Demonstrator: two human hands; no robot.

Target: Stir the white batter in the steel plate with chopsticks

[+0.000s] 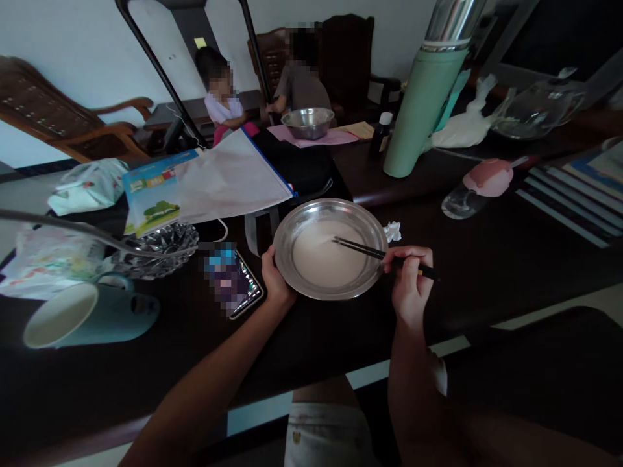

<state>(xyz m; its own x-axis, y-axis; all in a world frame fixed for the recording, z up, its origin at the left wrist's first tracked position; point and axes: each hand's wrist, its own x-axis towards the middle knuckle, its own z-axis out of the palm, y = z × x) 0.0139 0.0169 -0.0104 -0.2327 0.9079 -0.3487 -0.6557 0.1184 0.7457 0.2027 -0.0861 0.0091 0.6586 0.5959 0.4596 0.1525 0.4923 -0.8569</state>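
A wide metal bowl (331, 295) stands on the dark table in front of me, with a milky off-white mixture (326, 263) in it. My left hand (277, 275) grips the bowl's left rim, thumb on the upper side and the other fingers hidden behind or under it. Between the fingers of my right hand (411, 279) is a pair of black chopsticks (363, 248). They slant leftward over the bowl's right rim, and their tips reach the mixture near its middle. A lit phone (236, 282) lies left of the bowl.
Left are a blue mug (117, 314), a glass dish (165, 250) and a zip folder (228, 181). Crumpled tissue (392, 231) lies by the bowl. A green thermos (426, 107), a pink-topped bottle (481, 185) and books (569, 194) stand right. Two people sit beyond, near another metal bowl (309, 124).
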